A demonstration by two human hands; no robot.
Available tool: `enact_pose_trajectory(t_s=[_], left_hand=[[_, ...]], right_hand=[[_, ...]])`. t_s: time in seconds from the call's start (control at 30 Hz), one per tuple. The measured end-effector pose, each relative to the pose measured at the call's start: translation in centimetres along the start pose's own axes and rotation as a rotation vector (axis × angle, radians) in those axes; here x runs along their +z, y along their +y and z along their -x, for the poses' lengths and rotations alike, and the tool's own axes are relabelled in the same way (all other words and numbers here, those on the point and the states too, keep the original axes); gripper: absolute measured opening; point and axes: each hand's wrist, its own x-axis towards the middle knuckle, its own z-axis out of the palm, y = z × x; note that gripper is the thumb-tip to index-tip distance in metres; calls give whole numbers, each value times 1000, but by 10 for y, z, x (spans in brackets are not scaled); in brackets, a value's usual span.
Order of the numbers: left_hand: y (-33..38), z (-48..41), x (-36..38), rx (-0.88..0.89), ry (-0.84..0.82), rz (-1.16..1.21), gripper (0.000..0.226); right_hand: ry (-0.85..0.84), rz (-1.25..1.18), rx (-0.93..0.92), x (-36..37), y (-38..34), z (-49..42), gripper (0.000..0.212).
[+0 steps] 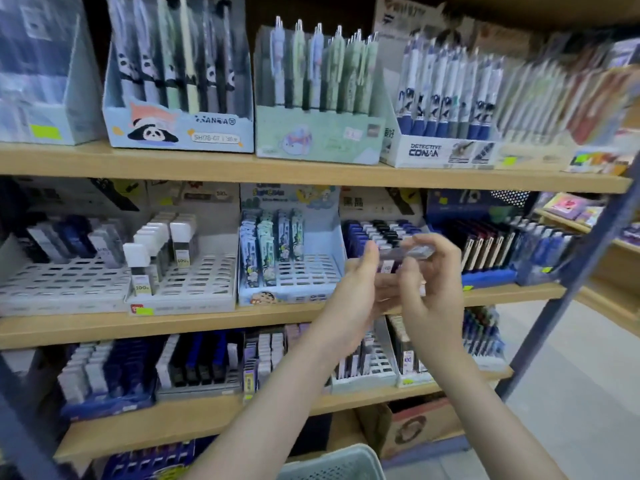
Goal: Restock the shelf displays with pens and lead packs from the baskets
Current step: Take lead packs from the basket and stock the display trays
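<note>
Head view shows you holding a small bunch of lead packs (405, 252) up in front of the middle shelf (207, 323), between both hands and touching nothing else. Your left hand (353, 282) cradles the bunch from below with its fingers (370, 252) curled up round the near end. Your right hand (433, 285) pinches the far end between thumb and fingers. The blur hides detail, but it looks as if you are peeling one clear pack off the top. Holding them this high keeps them level with the slots they probably belong in.

The dark-and-white pack tray (377, 230) sits right behind your hands. Its back rows are filled; its front is hidden by your hands. Just to the left, the cartoon tray (294, 275) has many bare slots at its front.

Mind the upper shelf board (277, 168) overhead and the blue metal post (568, 299) to your right. You have open room to come straight in from the front. The basket (332, 462) is low between your forearms, well below the shelf.
</note>
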Motion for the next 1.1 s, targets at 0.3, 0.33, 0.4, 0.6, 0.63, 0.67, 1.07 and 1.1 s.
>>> enact_pose_trajectory(t_s=[0.3,0.33,0.4,0.6,0.63,0.67,1.07,1.1], left_hand=[[-62,-72,-37,1113,299,-1653,32],[-64,-75,-39,1177,299,-1707,36],[-66,-79,-42,1235,315,-1789,41],[-64,-96,-46,1177,302,-1912,52],[-64,-99,-46,1172,299,-1914,54],[-64,-101,-46,1169,299,-1917,56],[-62,-93,-38,1052,294,-1954,60],[-60,-87,-38,1054,301,-1932,59]], right_hand=[[35,228,546,-53,82,-22,15],[17,248,543,-51,86,-22,15],[-16,284,511,-48,90,-23,17],[-161,374,410,-42,95,-35,18],[-203,423,377,-40,98,-36,21],[-254,466,341,-39,102,-36,24],[-356,728,0,-37,126,-13,64],[-320,741,-34,-37,120,-14,63]])
